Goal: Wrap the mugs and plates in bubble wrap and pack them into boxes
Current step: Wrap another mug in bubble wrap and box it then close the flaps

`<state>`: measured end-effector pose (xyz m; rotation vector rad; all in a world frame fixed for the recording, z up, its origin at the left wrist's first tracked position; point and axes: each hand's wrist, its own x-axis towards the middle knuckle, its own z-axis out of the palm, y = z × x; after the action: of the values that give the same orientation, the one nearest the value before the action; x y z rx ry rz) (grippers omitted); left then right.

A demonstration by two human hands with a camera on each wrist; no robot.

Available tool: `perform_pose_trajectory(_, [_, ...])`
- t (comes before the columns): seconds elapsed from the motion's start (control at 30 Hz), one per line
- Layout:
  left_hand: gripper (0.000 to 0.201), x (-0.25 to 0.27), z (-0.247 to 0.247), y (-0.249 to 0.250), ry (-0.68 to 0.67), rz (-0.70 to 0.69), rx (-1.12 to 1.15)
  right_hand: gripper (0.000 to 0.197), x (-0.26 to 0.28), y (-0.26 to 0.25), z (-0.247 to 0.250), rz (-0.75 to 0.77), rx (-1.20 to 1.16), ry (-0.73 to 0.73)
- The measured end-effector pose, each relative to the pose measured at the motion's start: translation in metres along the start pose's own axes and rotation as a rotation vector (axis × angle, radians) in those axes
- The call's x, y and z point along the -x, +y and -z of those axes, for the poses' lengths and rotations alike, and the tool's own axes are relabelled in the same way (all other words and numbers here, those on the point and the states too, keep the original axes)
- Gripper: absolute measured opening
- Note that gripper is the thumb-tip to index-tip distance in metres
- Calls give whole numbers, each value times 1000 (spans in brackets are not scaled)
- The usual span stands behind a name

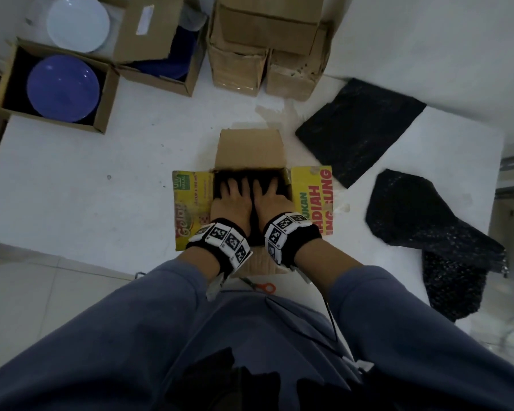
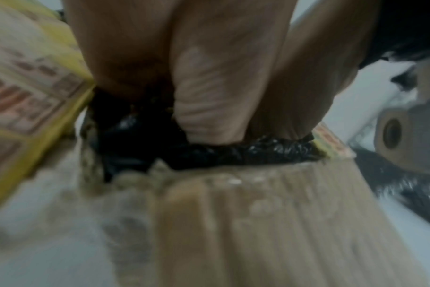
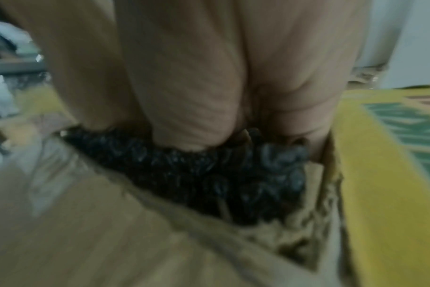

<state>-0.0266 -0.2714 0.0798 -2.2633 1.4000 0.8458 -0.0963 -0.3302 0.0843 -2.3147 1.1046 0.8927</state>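
Observation:
A small cardboard box (image 1: 251,149) with yellow printed flaps stands open at the table's middle. Inside it lies a bundle in black bubble wrap (image 1: 269,176) (image 2: 246,153) (image 3: 209,174). My left hand (image 1: 235,192) and right hand (image 1: 269,192) lie side by side on top of that bundle, fingers spread flat and pressing down into the box. What the wrap covers is hidden. A blue plate (image 1: 63,88) lies in an open box at the far left, a white plate (image 1: 78,22) beside it.
Two loose sheets of black bubble wrap (image 1: 359,129) (image 1: 422,226) lie to the right. Closed cardboard boxes (image 1: 267,46) are stacked at the back. Orange-handled scissors (image 1: 261,286) lie at the near edge. A tape roll (image 2: 395,136) shows in the left wrist view.

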Motion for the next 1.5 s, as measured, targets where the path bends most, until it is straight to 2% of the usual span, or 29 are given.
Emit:
perform_pose_trajectory(0.1, [82, -6, -3, -1, 38, -32, -145, 59, -3, -1, -3, 26, 80, 14])
perform_pose_trajectory(0.23, [84, -10, -11, -1, 49, -54, -262, 59, -9, 0, -6, 57, 115, 27])
perform_pose_trajectory(0.4, [87, -17, -12, -4, 54, -65, -260, 60, -19, 2, -9, 50, 93, 24])
perform_pose_trajectory(0.5, [81, -20, -9, -2, 52, -52, -240, 60, -20, 3, -10, 47, 83, 9])
perform_pose_trajectory(0.77, [81, -16, -16, -1, 131, -54, -226, 62, -21, 3, -19, 84, 101, 70])
perform_pose_trajectory(1.0, [81, -15, -21, 2, 105, -36, -124, 66, -23, 5, -29, 140, 136, 66])
perform_pose_trajectory(1.13, [79, -10, -21, -1, 124, -44, -115, 66, -24, 6, -30, 92, 90, 45])
perform_pose_trajectory(1.23, [72, 2, -18, -1, 135, -50, -122, 62, -14, 5, -14, 69, 40, -13])
perform_pose_trajectory(1.3, [66, 13, -10, -3, 152, -90, -100, 51, -3, 6, -1, 93, 40, 7])
perform_pose_trajectory(1.37, [53, 25, 2, -12, 212, -207, -6, 36, 9, 11, 8, 175, -4, 105])
perform_pose_trajectory(1.43, [42, 41, 17, -28, 427, -316, 79, 26, 28, 21, 15, 238, -134, 276])
perform_pose_trajectory(1.5, [47, 56, 26, -50, 633, -252, 170, 29, 42, 36, 14, 214, -273, 467])
